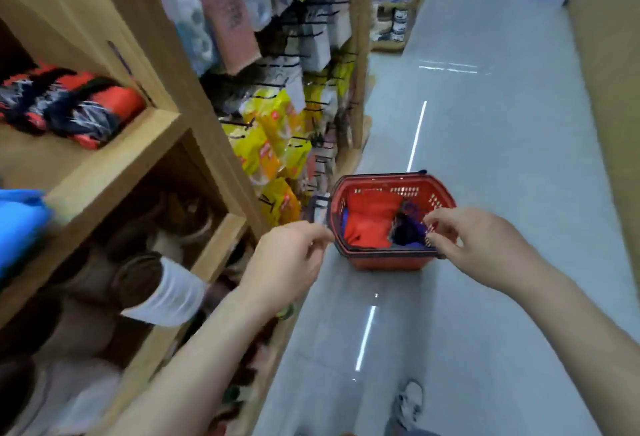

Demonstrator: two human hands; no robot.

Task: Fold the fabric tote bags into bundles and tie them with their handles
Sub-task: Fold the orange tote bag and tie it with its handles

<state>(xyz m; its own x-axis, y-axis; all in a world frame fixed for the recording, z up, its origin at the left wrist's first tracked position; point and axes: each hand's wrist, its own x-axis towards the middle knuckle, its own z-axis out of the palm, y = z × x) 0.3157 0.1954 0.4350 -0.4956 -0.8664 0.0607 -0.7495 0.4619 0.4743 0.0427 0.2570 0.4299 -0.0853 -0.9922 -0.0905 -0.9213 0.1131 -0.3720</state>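
Observation:
A red plastic shopping basket (388,259) stands on the shop floor ahead of me. Inside it lie an orange-red fabric tote bag (369,224) and a dark purple one (410,231), with a bit of blue fabric at the left. My left hand (291,259) hovers at the basket's left rim, fingers loosely curled and holding nothing. Over the basket's right rim, my right hand (474,238) has its fingers bent downward, also holding nothing. Folded orange and black bundles (65,106) lie on the wooden shelf at the upper left.
Wooden shelving (114,172) runs along my left, holding rolled brown items and a blue cloth (20,224). Past it hang yellow packets (270,145) on hooks. The grey tiled aisle (485,158) stretches ahead. My foot (410,401) shows at the bottom.

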